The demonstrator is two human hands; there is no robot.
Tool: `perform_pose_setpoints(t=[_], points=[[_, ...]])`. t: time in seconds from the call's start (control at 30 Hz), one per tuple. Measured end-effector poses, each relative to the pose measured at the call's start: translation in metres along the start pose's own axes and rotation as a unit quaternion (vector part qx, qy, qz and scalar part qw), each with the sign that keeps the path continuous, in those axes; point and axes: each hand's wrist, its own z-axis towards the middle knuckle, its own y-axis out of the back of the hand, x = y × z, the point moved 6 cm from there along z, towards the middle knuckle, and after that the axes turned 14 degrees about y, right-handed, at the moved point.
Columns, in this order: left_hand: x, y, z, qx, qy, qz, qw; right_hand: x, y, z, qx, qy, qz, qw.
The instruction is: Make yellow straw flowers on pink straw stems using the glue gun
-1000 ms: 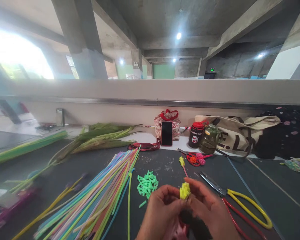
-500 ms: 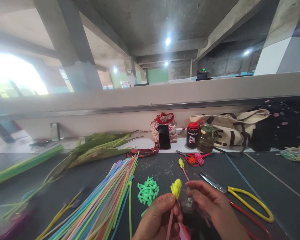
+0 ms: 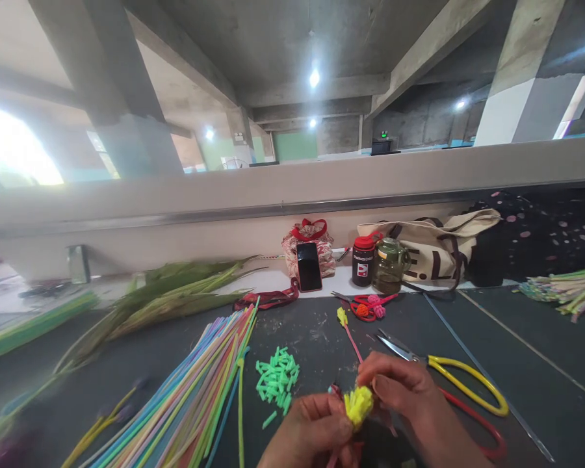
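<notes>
A small yellow craft flower [image 3: 359, 407] on a pink stem is held low in front of me. My left hand [image 3: 309, 432] is closed around its base and stem, thumb against the yellow head. My right hand [image 3: 404, 400] is bent over the other side, with thumb and fingertips pinched at the petals' edge. Part of the stem is hidden by my fingers. Beyond my right fingers lies another yellow flower [image 3: 342, 316] on a pink stem. Short green cut pieces [image 3: 277, 377] lie in a pile left of my hands.
Long coloured strips [image 3: 190, 390] fan out at left. Large scissors [image 3: 468, 377] with yellow and red handles lie right of my hands. Smaller red scissors [image 3: 365, 307], a phone [image 3: 309, 266], a red-lidded bottle [image 3: 363, 261], a green jar [image 3: 389, 268] and a tote bag [image 3: 439, 253] are farther back.
The yellow flower has tipped and moved slightly right and down. My right hand has closed in from beside it onto its petals. The view has turned slightly right.
</notes>
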Motion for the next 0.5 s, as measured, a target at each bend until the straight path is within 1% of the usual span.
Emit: perform_pose_setpoints(t=[0.13,0.23,0.37,0.5], points=[[0.003,0.004,0.003,-0.012,-0.001,0.03,0.999,0.004,-0.003,0.001,0.026,-0.001,-0.01,1.0],[0.003,0.005,0.004,-0.017,-0.002,0.054,0.998,0.0,-0.003,0.002,0.035,0.002,-0.009,0.999],[0.003,0.005,0.003,-0.026,0.0,0.047,0.999,-0.008,-0.003,0.001,0.028,-0.001,0.018,0.999],[0.007,0.01,0.005,-0.032,-0.001,0.046,0.998,-0.008,-0.005,0.0,0.017,-0.009,0.036,0.999]])
